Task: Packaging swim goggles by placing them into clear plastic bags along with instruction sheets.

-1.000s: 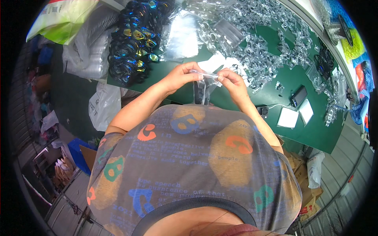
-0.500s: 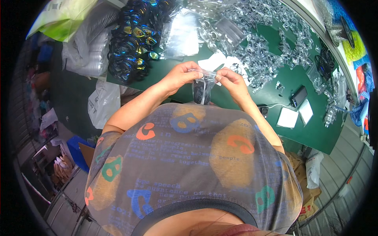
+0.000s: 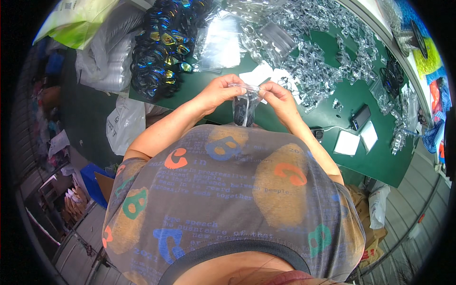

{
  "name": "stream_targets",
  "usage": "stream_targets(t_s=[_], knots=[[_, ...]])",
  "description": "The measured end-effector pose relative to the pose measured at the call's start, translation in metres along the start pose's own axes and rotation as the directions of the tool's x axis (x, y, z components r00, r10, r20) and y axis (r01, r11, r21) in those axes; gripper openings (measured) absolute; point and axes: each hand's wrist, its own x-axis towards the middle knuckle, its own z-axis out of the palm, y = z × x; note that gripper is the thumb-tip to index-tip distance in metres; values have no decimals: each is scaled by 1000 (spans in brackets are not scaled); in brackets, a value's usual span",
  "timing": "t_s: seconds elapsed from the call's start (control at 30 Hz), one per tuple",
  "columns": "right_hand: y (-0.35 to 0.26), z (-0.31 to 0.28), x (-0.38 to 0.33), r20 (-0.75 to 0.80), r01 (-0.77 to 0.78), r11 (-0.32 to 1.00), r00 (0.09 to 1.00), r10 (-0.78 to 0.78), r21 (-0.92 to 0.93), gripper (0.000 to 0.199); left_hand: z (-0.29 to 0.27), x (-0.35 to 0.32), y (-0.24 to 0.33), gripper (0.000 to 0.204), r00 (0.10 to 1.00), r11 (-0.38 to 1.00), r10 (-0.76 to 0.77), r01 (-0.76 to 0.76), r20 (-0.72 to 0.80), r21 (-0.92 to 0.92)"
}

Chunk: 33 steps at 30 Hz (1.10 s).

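Note:
A small clear plastic bag (image 3: 244, 112) with something black inside hangs just in front of my chest, at the table's near edge. My left hand (image 3: 221, 93) pinches the left end of its top edge between thumb and fingers. At the other end of that edge, my right hand (image 3: 280, 99) pinches the film the same way. The black contents cannot be made out clearly through the film. White papers (image 3: 259, 74) lie on the green table right behind the bag.
Swim goggles (image 3: 164, 50) with shiny mirrored lenses are heaped at the back left. Beside them lies a stack of clear bags (image 3: 219, 47). Many small clear plastic pieces (image 3: 316, 61) spread over the right. A black device (image 3: 361, 116) with a white cable stands near white pads (image 3: 346, 142).
My right hand's pinch has shifted slightly left along the bag's top edge. My left hand has stayed almost still.

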Motion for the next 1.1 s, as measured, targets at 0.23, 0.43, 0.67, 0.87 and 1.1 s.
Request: stream_targets(t_s=[0.23, 0.43, 0.67, 0.87, 1.1], knots=[[9, -4, 3, 15, 76, 978, 997, -75, -196, 13, 0, 2, -2, 19, 1000, 1000, 4, -4, 3, 3], [-3, 7, 3, -47, -31, 998, 999, 29, -56, 10, -2, 4, -5, 19, 999, 999, -27, 27, -18, 29], [-10, 7, 7, -5, 137, 935, 989, -147, -327, 10, -2, 7, -5, 19, 999, 999, -27, 28, -19, 38], [-18, 14, 11, 3, 149, 926, 988, -158, -348, 9, -3, 7, -6, 20, 1000, 1000, -19, 20, -11, 14], [-8, 12, 15, -12, 40, 973, 999, -44, -228, 11, -1, 8, -5, 19, 1000, 999, 4, -4, 2, 36]])
